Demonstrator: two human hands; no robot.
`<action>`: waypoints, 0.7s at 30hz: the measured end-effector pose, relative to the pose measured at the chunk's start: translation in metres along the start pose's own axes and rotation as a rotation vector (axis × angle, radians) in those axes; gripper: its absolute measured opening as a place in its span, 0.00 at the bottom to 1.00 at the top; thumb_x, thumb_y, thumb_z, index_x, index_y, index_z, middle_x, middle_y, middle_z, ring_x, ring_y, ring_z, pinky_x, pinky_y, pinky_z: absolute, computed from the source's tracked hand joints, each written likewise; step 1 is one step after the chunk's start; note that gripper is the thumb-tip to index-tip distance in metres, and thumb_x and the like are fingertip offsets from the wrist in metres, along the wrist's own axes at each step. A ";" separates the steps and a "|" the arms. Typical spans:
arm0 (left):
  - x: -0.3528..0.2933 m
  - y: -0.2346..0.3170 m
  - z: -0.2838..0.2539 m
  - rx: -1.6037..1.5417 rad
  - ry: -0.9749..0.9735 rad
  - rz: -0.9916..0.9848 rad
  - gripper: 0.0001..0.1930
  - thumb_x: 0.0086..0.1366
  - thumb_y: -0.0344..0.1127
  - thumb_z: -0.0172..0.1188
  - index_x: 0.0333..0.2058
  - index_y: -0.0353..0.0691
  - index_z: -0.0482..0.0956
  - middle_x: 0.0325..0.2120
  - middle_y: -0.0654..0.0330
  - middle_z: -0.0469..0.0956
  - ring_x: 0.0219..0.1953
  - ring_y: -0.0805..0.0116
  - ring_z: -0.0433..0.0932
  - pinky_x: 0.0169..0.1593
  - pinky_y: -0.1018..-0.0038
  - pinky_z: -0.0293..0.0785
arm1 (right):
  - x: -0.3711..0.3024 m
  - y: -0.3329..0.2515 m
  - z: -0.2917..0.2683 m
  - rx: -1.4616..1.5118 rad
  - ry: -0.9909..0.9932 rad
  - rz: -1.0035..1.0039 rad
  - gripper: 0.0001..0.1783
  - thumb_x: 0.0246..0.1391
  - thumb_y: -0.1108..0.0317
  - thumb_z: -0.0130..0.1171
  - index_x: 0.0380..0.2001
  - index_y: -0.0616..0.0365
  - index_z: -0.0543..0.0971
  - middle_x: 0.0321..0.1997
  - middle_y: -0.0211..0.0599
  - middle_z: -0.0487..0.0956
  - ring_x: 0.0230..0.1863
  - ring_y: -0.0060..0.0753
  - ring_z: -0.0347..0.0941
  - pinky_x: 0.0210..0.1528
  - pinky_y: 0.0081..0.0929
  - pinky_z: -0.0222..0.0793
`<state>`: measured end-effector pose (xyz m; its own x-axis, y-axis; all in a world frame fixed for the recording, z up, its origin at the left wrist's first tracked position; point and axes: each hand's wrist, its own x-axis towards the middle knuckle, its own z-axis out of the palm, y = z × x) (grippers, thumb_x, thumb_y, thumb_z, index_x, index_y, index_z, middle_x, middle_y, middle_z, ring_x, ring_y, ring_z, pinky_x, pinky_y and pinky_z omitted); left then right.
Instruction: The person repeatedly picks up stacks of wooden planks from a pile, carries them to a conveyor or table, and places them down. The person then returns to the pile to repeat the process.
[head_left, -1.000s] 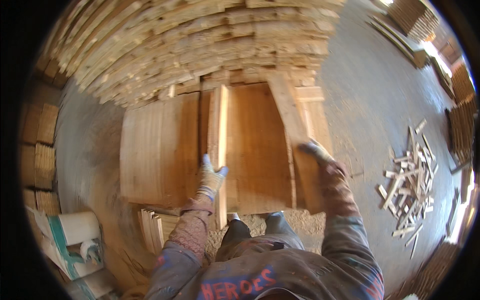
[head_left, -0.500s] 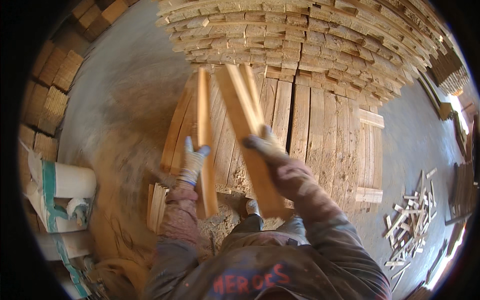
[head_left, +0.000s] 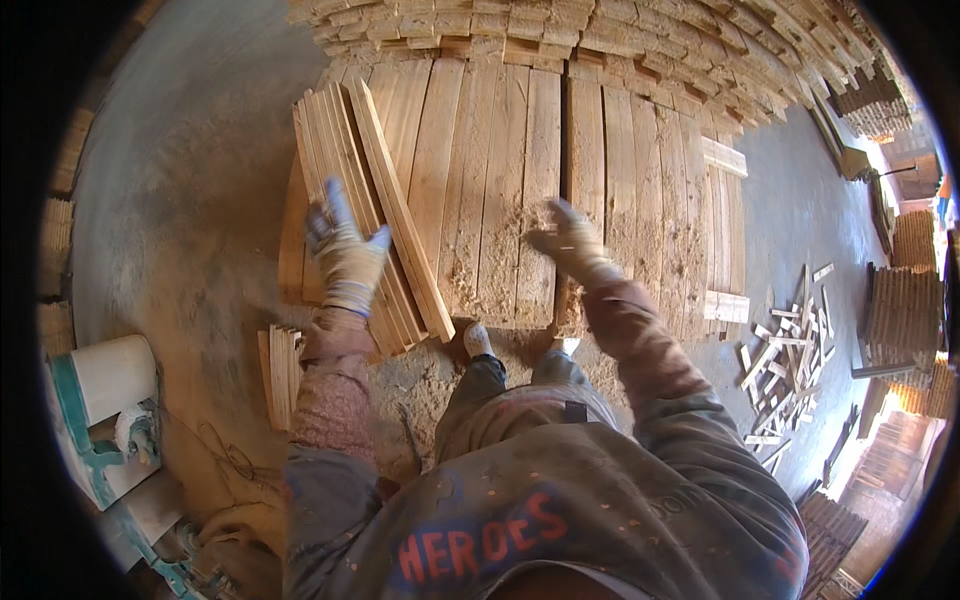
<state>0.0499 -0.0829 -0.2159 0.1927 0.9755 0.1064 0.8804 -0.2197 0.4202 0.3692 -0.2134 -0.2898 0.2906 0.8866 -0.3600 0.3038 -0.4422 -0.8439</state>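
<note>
My left hand (head_left: 348, 252), in a pale work glove, is open with thumb and fingers apart. It is over or against a row of narrow boards (head_left: 340, 150) laid side by side at the left of the wooden stack; whether it touches them I cannot tell. One more narrow board (head_left: 400, 210) lies slantwise just right of that row. My right hand (head_left: 575, 243), gloved too and slightly blurred, is open and holds nothing. Below it are the wide, sawdust-strewn planks (head_left: 500, 180) forming the top of the stack.
A tall pile of lumber (head_left: 480, 22) rises behind the stack. Loose offcuts (head_left: 790, 355) are heaped on the floor at right. A short bundle of boards (head_left: 281, 375) is near my left forearm. A white and green machine (head_left: 115, 375) stands at far left.
The boards that were in my right hand have left it; several boards now lie together at the stack's left. My right hand has opened, and the view has shifted.
</note>
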 end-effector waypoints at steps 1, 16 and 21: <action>-0.005 0.024 -0.001 0.045 0.015 0.090 0.61 0.53 0.41 0.78 0.76 0.49 0.42 0.73 0.37 0.50 0.73 0.40 0.54 0.74 0.52 0.57 | -0.019 0.012 -0.033 0.026 0.138 0.085 0.45 0.54 0.60 0.73 0.70 0.65 0.63 0.67 0.57 0.72 0.66 0.48 0.71 0.65 0.37 0.70; -0.092 0.138 0.041 0.304 -0.962 0.349 0.42 0.62 0.43 0.70 0.73 0.63 0.59 0.75 0.41 0.43 0.69 0.39 0.64 0.69 0.57 0.68 | -0.093 0.027 -0.070 0.404 -0.096 0.086 0.39 0.57 0.62 0.72 0.68 0.63 0.68 0.64 0.53 0.75 0.58 0.41 0.76 0.63 0.36 0.72; -0.127 0.142 0.005 -0.268 -0.476 0.460 0.37 0.59 0.26 0.68 0.67 0.49 0.67 0.62 0.49 0.71 0.58 0.53 0.78 0.55 0.65 0.83 | -0.057 -0.053 -0.021 0.762 -0.264 0.232 0.64 0.49 0.38 0.72 0.75 0.61 0.49 0.67 0.60 0.70 0.63 0.51 0.72 0.65 0.44 0.69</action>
<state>0.1527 -0.2377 -0.1745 0.7411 0.6693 -0.0535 0.5393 -0.5459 0.6412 0.3554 -0.2430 -0.2163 0.0197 0.8291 -0.5587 -0.4608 -0.4884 -0.7410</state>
